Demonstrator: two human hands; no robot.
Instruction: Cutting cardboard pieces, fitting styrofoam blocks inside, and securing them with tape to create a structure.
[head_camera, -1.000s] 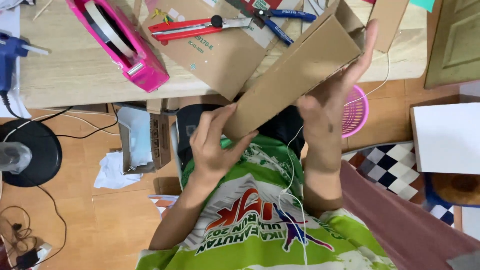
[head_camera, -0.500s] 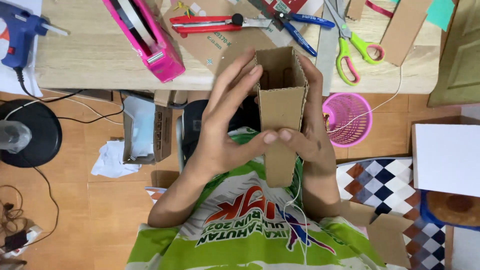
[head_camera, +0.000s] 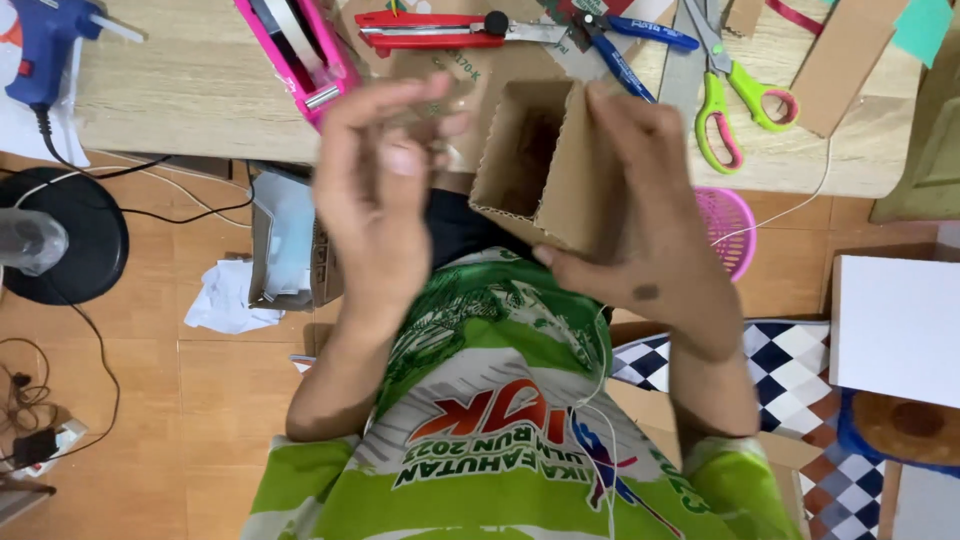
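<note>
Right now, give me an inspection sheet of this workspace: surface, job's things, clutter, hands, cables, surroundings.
Surface: wooden table, crowded along its edge.
Job's things: open cardboard box, held above the lap.
Clutter: pink tape dispenser, red utility knife, blue pliers, green scissors, blue glue gun.
Hands: right hand grips the box; left hand open beside it, blurred.
Cables: black cords on the floor.
Surroundings: crumpled paper, pink basket.

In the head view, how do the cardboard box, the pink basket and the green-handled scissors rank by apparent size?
1. cardboard box, though it is held close to the camera.
2. and 3. pink basket and green-handled scissors: alike; the basket is partly hidden, so no ranking.
</note>
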